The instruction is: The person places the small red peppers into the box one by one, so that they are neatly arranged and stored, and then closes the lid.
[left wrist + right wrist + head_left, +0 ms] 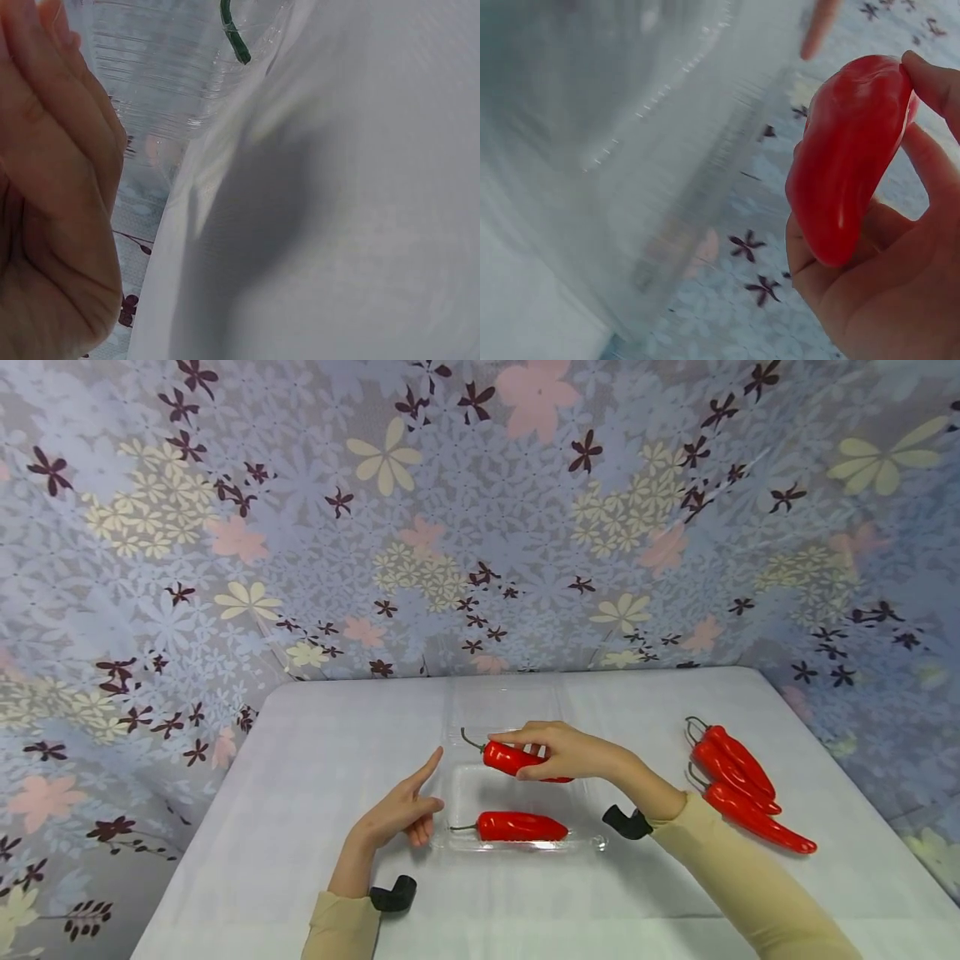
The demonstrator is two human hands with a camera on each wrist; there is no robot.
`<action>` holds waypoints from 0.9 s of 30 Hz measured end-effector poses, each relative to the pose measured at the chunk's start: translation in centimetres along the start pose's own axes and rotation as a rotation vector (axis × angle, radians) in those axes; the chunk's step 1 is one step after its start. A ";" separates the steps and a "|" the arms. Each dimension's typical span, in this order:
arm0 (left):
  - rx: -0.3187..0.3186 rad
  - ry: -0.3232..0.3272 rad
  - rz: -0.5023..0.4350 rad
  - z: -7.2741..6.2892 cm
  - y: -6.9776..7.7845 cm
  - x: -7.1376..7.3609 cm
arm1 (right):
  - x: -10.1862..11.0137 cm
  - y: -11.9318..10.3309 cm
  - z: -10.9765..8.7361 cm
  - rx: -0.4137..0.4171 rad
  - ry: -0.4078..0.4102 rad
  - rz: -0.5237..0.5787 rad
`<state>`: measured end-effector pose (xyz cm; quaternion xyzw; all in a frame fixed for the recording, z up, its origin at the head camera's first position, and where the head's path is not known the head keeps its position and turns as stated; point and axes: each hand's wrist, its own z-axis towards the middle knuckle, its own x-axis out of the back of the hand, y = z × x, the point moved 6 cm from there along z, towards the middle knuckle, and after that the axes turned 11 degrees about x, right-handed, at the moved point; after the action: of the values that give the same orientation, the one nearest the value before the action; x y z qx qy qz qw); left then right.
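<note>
My right hand (555,752) grips a red chili pepper (504,757) by its body, over the back part of a clear plastic box (468,785). In the right wrist view the thumb and fingers hold this pepper (847,157), its rounded tip toward the palm. A second red pepper (521,827) lies inside the box along the front wall, its green stem pointing left. Beside the box's left edge is my left hand (401,810), index finger stretched out and the other fingers loosely bent. Whether it touches the plastic I cannot tell.
Three more red peppers (759,818) lie together on the right of the white-covered table (315,735). The box's clear lid (506,706) appears to lie folded back toward the flowered cloth wall (465,527). Dark wrist cameras (393,893) sit beneath both wrists.
</note>
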<state>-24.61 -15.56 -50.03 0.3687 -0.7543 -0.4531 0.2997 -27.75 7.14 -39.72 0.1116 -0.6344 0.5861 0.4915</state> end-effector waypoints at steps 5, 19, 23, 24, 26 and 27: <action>0.007 0.003 0.001 0.0 0.0 -0.1 | -1.5 1.1 0.1 0.006 -0.057 0.038; 0.000 0.000 0.000 -0.1 0.0 0.0 | -4.4 3.2 -0.2 -0.002 -0.153 0.065; -0.004 0.001 0.005 -0.1 0.1 -0.1 | -5.3 3.5 -0.2 -0.014 -0.170 0.082; -0.005 0.002 0.005 -0.1 0.1 -0.1 | -5.5 3.5 -0.3 -0.016 -0.172 0.088; -0.006 0.003 0.004 -0.1 0.1 -0.1 | -5.6 3.5 -0.3 -0.025 -0.171 0.094; -0.005 0.003 0.003 -0.2 0.1 -0.1 | -5.7 3.5 -0.3 -0.024 -0.171 0.095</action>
<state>-24.47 -15.53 -49.88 0.3676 -0.7533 -0.4538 0.3026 -27.29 5.94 -46.27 0.1250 -0.6855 0.5894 0.4087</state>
